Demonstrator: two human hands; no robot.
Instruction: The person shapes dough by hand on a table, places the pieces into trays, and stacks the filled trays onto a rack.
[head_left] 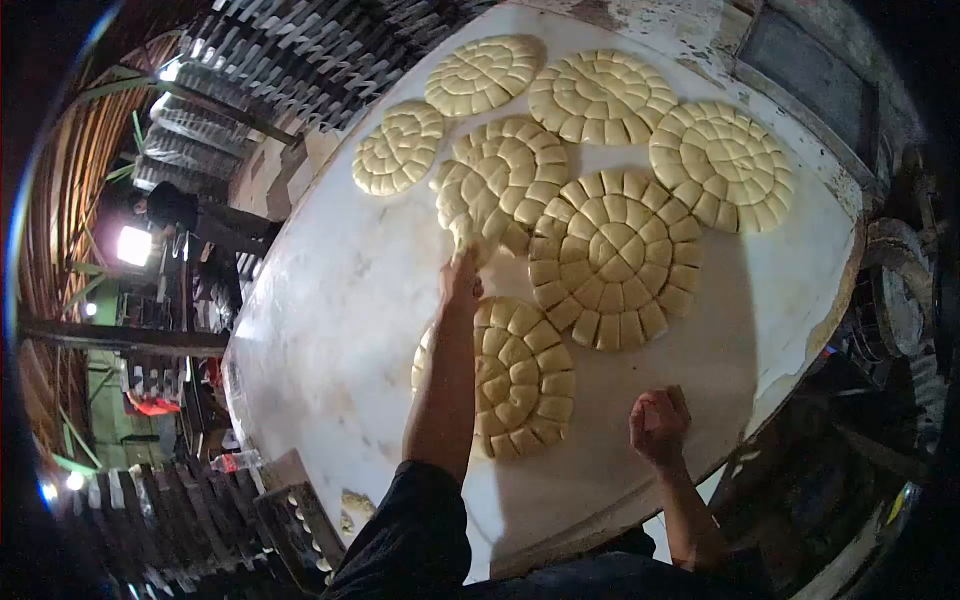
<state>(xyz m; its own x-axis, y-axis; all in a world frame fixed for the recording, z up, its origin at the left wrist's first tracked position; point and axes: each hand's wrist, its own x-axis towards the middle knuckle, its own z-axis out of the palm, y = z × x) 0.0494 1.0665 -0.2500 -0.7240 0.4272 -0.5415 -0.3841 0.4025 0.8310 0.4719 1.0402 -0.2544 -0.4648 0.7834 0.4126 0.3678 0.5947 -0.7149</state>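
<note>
My left hand is closed on the near end of a dough piece, which lies partly over a scored dough round. Just right of it is a large dough round cut into rings of small blocks. My left forearm hides part of another dough round nearer to me. My right hand is curled above the pale table, to the right of that near round; whether it holds anything is hidden.
More scored rounds lie at the far side: a small one, one at the top and others at the right. Stacked dark slats stand beyond the table's far left edge. A person is at the left.
</note>
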